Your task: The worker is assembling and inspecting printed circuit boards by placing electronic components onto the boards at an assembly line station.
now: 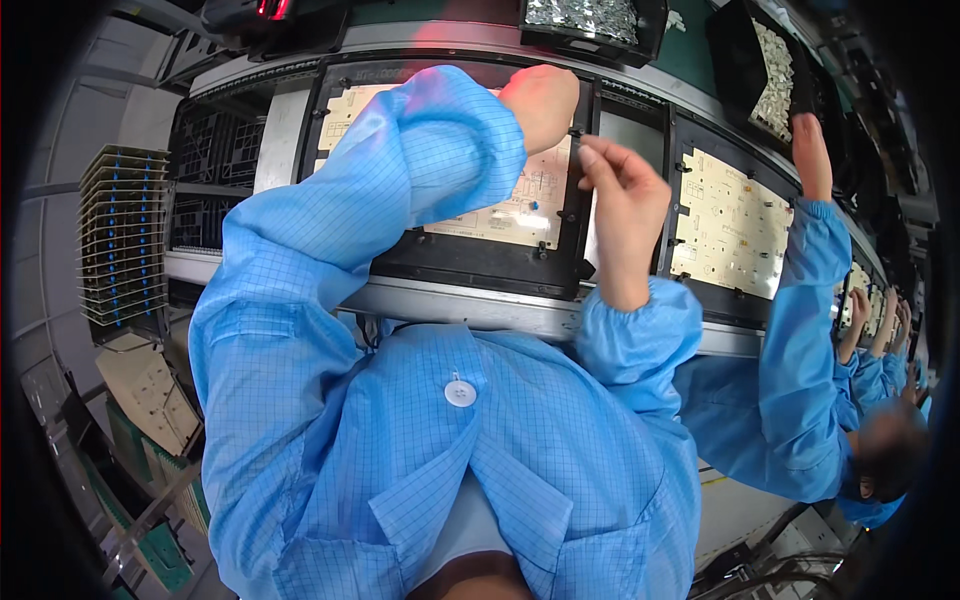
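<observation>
A cream circuit board (500, 222) lies in a black carrier frame (480, 272) in front of me, with a small blue component (535, 205) on it. My left forearm reaches across the board and hides much of it. At the frame's far right corner is my left hand (545, 105), bent at the wrist, its fingers out of sight. My right hand (630, 200) hovers by the frame's right edge, beside a black clip (576, 132). Its thumb and forefinger are pinched together; whatever they hold is too small to make out.
To the right, another cream board (735, 225) sits in its own frame. A co-worker's hand (812, 155) is raised beside it. Black bins of metallic parts (580, 18) and whitish parts (772, 85) stand along the far side. Stacked boards (122, 240) rise at the left.
</observation>
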A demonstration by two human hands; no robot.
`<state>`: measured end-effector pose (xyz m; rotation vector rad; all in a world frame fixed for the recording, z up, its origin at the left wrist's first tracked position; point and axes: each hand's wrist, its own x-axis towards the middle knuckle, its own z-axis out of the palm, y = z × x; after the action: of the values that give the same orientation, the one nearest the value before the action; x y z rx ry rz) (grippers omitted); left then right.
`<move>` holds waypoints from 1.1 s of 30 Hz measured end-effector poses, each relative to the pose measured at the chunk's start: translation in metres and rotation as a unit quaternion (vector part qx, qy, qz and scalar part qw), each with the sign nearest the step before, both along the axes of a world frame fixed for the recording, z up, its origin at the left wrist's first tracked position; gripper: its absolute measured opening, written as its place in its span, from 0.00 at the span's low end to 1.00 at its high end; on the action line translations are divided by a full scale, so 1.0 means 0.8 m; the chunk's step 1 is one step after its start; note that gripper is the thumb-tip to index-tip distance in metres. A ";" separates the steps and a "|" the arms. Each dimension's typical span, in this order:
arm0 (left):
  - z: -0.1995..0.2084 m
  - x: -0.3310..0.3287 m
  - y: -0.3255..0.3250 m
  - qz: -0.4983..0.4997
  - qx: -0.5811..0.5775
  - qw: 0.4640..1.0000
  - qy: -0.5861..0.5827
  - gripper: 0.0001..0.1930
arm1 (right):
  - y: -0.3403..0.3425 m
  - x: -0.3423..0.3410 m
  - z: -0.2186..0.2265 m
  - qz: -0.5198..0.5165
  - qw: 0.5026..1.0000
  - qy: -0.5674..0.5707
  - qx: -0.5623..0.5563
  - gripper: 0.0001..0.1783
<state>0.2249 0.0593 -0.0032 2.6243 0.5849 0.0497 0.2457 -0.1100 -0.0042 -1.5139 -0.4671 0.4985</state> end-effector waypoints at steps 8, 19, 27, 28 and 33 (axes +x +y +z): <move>0.083 -0.178 0.015 -0.053 -0.105 0.955 -0.273 0.10 | 0.064 0.073 -0.009 0.039 0.949 -0.218 -0.225 0.18; -0.043 -0.565 -0.098 0.252 -0.498 0.819 0.134 0.19 | 0.101 0.091 -0.020 0.060 0.913 -0.217 -0.340 0.29; -0.246 -0.626 -0.201 0.574 -0.386 0.716 0.100 0.12 | 0.111 0.094 -0.021 0.067 0.916 -0.186 -0.349 0.28; -0.265 -0.635 -0.210 0.584 -0.375 0.713 0.097 0.12 | 0.112 0.085 -0.018 0.047 0.890 -0.249 -0.379 0.27; -0.355 -0.680 -0.234 0.630 -0.310 0.708 0.077 0.11 | 0.100 0.064 -0.020 0.034 0.852 -0.353 -0.386 0.25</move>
<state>-0.3189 -0.1279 -0.2876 1.1799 1.9303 0.0371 0.2973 -0.0302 -0.0199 -2.4826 -0.9681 0.1485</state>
